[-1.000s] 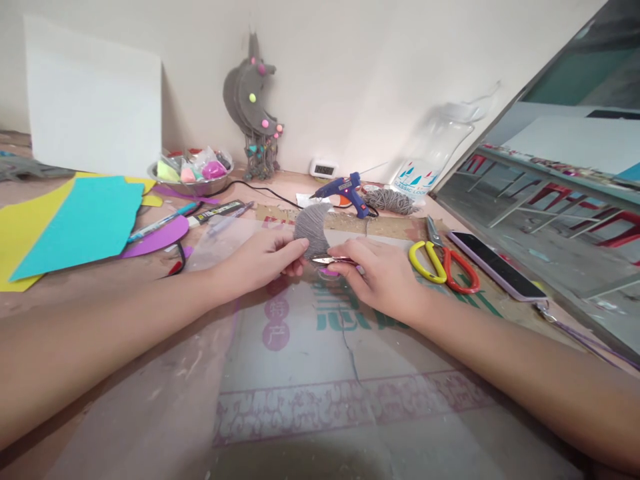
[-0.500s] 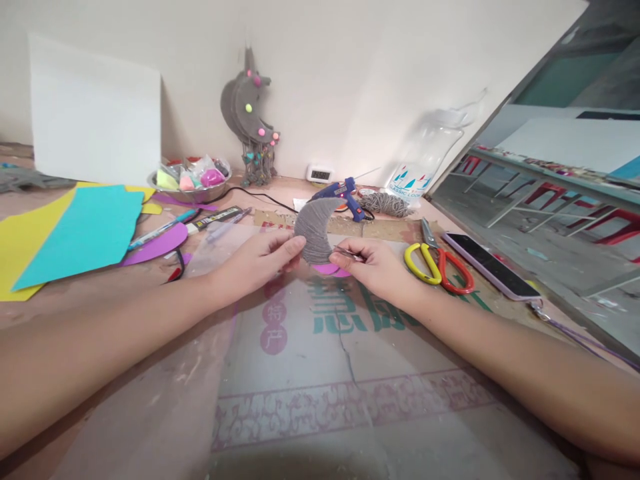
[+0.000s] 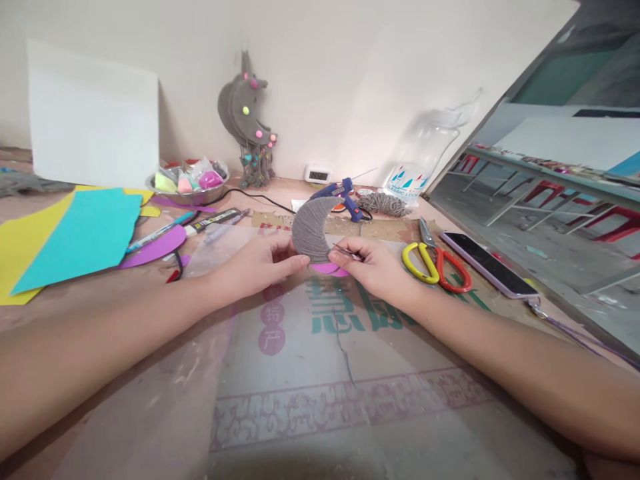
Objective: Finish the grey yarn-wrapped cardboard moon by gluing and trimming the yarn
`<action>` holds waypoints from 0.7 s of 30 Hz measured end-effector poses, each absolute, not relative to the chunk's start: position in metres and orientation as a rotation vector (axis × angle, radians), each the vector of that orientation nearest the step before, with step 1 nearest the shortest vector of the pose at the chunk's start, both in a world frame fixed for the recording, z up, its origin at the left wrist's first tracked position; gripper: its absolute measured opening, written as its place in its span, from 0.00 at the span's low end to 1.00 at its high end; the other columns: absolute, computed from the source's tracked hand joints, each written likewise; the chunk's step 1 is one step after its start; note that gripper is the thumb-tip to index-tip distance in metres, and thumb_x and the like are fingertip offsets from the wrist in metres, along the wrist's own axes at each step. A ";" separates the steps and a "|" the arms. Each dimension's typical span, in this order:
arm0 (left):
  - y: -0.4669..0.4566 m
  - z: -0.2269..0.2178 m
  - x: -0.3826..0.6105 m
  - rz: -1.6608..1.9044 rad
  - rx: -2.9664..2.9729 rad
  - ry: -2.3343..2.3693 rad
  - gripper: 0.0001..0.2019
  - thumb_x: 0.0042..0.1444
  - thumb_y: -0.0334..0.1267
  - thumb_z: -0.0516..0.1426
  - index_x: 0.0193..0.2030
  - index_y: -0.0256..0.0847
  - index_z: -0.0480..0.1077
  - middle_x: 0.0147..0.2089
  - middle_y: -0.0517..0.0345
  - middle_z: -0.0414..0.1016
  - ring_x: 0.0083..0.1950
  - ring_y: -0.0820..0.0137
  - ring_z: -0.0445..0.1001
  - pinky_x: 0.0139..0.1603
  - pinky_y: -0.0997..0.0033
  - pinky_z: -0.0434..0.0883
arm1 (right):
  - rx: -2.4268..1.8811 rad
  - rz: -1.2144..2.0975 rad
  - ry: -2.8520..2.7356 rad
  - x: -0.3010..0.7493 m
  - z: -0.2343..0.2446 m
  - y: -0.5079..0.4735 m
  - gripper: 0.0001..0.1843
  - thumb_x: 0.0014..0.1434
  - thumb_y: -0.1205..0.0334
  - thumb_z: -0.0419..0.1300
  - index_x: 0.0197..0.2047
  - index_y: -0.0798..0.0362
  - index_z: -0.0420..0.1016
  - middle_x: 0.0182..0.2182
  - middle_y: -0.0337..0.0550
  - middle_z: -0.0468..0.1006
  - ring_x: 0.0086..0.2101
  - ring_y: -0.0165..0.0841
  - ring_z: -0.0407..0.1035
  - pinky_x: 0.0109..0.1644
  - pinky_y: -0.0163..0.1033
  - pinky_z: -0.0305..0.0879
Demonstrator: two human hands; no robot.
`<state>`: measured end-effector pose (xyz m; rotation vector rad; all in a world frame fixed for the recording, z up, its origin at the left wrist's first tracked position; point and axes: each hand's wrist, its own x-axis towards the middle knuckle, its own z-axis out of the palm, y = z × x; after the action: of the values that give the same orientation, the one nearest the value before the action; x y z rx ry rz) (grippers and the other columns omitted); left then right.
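Between my hands is a crescent moon (image 3: 311, 230) wound with grey yarn, with purple foam showing at its bottom edge. My left hand (image 3: 265, 263) pinches the lower left of the crescent, thumb in front and the other fingers partly hidden behind. At the lower right tip, my right hand (image 3: 367, 263) grips the crescent between thumb and fingers. A thin dark piece (image 3: 347, 251), perhaps a yarn end, sticks out of the right fingers; I cannot make out what it is. A grey yarn strand (image 3: 344, 350) lies on the plastic-covered board (image 3: 300, 373) below.
Behind the crescent are a blue glue gun (image 3: 353, 208), a grey yarn bundle (image 3: 385, 204) and a clear bottle (image 3: 420, 160). Scissors (image 3: 436, 267) and a phone (image 3: 490, 265) lie right. Foam sheets (image 3: 80, 240) and a bowl (image 3: 187, 197) are left. A finished-looking moon ornament (image 3: 246, 120) hangs behind.
My left thumb has slid down and to the right along the crescent's lower edge. My right hand keeps its grip. The whole view has shifted slightly.
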<state>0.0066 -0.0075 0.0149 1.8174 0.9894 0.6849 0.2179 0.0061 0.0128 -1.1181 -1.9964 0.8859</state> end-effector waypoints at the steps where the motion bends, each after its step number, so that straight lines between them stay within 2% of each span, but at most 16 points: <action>1: -0.007 0.015 0.007 0.681 1.824 1.000 0.12 0.58 0.45 0.50 0.33 0.38 0.64 0.22 0.65 0.62 0.19 0.77 0.62 0.17 0.78 0.60 | -1.119 0.890 -1.994 0.218 0.013 0.006 0.12 0.54 0.56 0.57 0.24 0.55 0.66 0.20 0.33 0.60 0.22 0.24 0.52 0.25 0.31 0.48; 5: -0.005 0.015 0.007 0.688 1.929 1.047 0.13 0.58 0.44 0.50 0.29 0.37 0.65 0.24 0.62 0.65 0.23 0.77 0.63 0.21 0.77 0.61 | -1.131 0.896 -2.004 0.219 0.013 0.007 0.13 0.54 0.56 0.56 0.24 0.55 0.66 0.20 0.34 0.60 0.22 0.24 0.52 0.26 0.32 0.48; 9: -0.003 0.013 0.006 0.729 2.025 1.014 0.14 0.59 0.44 0.49 0.30 0.36 0.68 0.27 0.61 0.67 0.29 0.74 0.66 0.28 0.76 0.63 | -1.157 0.891 -2.005 0.219 0.012 0.008 0.14 0.54 0.54 0.56 0.25 0.55 0.67 0.20 0.34 0.59 0.22 0.25 0.51 0.26 0.32 0.48; 14: -0.003 0.012 0.007 0.717 1.966 1.015 0.16 0.57 0.47 0.50 0.30 0.36 0.68 0.26 0.62 0.67 0.27 0.75 0.65 0.25 0.77 0.61 | -1.166 0.881 -2.031 0.219 0.010 0.008 0.15 0.55 0.52 0.55 0.25 0.55 0.66 0.20 0.34 0.59 0.23 0.26 0.53 0.27 0.32 0.50; 18: -0.007 0.016 0.009 0.666 1.887 1.058 0.14 0.57 0.46 0.51 0.29 0.37 0.67 0.23 0.63 0.66 0.23 0.76 0.63 0.23 0.77 0.60 | -1.152 0.875 -2.046 0.219 0.010 0.007 0.14 0.55 0.54 0.55 0.24 0.55 0.65 0.20 0.34 0.58 0.23 0.25 0.52 0.26 0.32 0.48; 21: -0.008 0.018 0.010 0.674 1.912 1.079 0.13 0.56 0.44 0.51 0.28 0.37 0.67 0.25 0.61 0.68 0.26 0.75 0.66 0.26 0.77 0.61 | -1.138 0.882 -2.055 0.219 0.010 0.007 0.15 0.56 0.53 0.54 0.25 0.55 0.66 0.21 0.34 0.57 0.23 0.25 0.51 0.27 0.32 0.48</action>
<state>0.0102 -0.0084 0.0178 1.9115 1.0788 0.6738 0.2193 0.0072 0.0101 -1.1376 -2.0550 0.8816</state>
